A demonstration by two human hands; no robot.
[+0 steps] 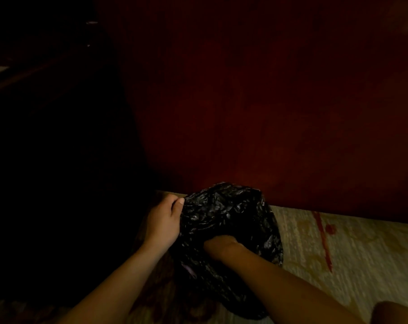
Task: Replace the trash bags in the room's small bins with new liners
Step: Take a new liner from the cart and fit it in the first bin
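One black trash bag (228,235) at lower centre; left hand (165,220) grip pinches its rim, right hand (221,247) is buried inside, grip unreadable; two hands

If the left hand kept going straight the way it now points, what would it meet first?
The left hand already pinches the edge of the black trash bag, so more bag plastic comes first. Beyond that probably the dark red wall; depth is unclear in this dim light.
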